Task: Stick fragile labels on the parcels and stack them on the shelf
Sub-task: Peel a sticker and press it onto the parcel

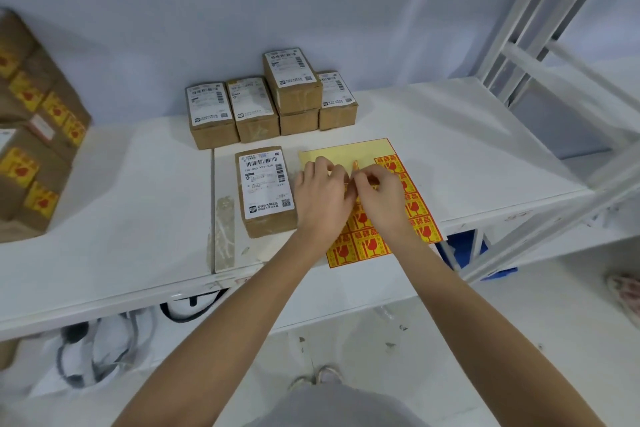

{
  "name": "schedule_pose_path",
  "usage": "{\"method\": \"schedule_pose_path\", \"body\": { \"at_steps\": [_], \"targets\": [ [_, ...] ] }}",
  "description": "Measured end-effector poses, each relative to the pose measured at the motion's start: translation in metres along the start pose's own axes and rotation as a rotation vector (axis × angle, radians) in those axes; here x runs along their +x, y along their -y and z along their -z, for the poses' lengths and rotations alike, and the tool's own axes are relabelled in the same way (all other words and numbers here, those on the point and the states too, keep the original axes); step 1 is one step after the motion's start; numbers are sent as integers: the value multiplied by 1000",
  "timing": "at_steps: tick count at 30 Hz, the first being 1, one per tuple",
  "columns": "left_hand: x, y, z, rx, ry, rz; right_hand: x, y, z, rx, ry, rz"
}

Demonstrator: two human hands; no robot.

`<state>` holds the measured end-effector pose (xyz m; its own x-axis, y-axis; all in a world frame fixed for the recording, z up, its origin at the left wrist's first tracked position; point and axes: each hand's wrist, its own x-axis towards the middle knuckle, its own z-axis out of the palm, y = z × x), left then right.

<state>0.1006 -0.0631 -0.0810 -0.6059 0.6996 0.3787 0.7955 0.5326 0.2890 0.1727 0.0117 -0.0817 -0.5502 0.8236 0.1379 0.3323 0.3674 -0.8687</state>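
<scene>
A yellow sheet of red fragile labels (420,215) lies on the white table (138,218), its upper part bare backing. My left hand (322,196) and my right hand (379,196) meet over the sheet, and their fingertips pinch a label (354,166) that curls up off the backing. A brown parcel (266,189) with a white shipping slip lies flat just left of my left hand, with no fragile label on its visible faces. Behind it stands a group of several parcels (273,104), one stacked on another.
At the far left, stacked parcels with yellow fragile labels (31,135) sit on the table. A white metal shelf frame (540,55) rises at the right. Below the table lie a bag with cables (100,347) and a blue crate (464,250).
</scene>
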Motion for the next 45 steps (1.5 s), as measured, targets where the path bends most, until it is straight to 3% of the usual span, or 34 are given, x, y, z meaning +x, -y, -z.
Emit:
{"method": "schedule_pose_path", "body": {
  "at_steps": [4,14,19,23,27,33,36,41,45],
  "targets": [
    [-2,9,14,-127,-32,133,-9,13,-3,229,61,-66],
    [-18,35,30,-313,-33,265,-11,15,-5,327,200,-200],
    [-26,36,28,-57,37,207,-14,17,-11,372,150,-234],
    [-29,38,26,94,84,297,-16,18,-12,450,93,-276],
    [-32,54,32,157,78,482,-16,18,-9,491,118,-253],
    [-38,78,32,80,111,684,-23,23,-27,363,398,-108],
    [-38,80,31,4,130,692,-28,28,-46,315,468,-19],
    [-42,78,33,-272,50,670,-31,24,-55,309,412,9],
    [-46,73,38,-292,-56,595,-29,19,-51,333,429,-11]
  ]
}}
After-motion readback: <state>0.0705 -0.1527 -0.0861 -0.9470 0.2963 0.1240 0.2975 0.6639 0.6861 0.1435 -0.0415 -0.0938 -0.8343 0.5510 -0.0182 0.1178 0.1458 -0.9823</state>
